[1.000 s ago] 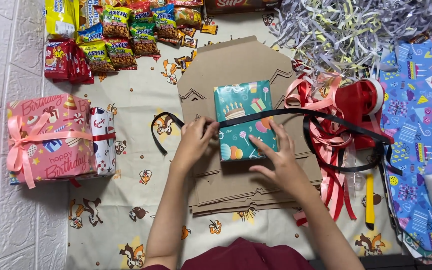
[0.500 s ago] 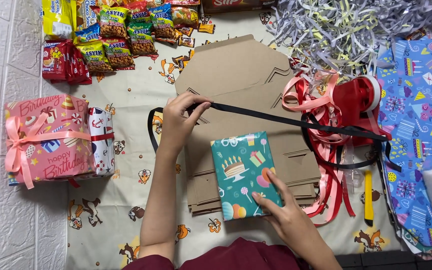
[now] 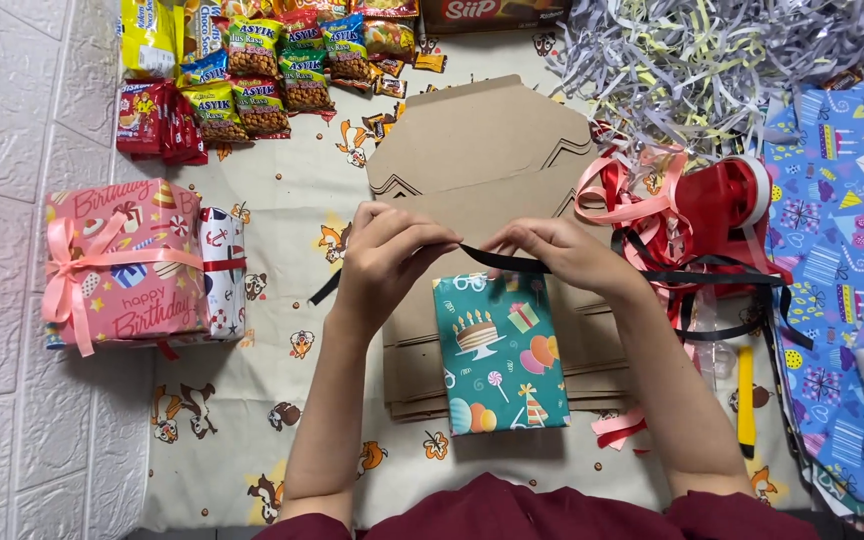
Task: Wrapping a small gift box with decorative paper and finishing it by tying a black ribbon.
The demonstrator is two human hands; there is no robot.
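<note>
A teal gift box (image 3: 500, 352) printed with cakes and balloons lies on a stack of brown cardboard sheets (image 3: 482, 150) in the middle. Just above its far edge, my left hand (image 3: 388, 252) and my right hand (image 3: 558, 252) both pinch a black ribbon (image 3: 497, 262), which is stretched between them. The ribbon trails right toward a tangle of ribbons and left past my left wrist to a loose end on the cloth (image 3: 324, 288).
A pink wrapped present with a pink bow (image 3: 122, 262) sits at left beside a small white wrapped box (image 3: 222, 270). Snack packets (image 3: 252, 70) lie top left, shredded paper (image 3: 712, 60) top right, red and pink ribbon rolls (image 3: 712, 205), blue wrapping paper (image 3: 842, 250), a yellow cutter (image 3: 746, 400).
The teal box has moved down toward me and lies flat. My right hand left the box and went up to the ribbon; both hands now hold the ribbon above it.
</note>
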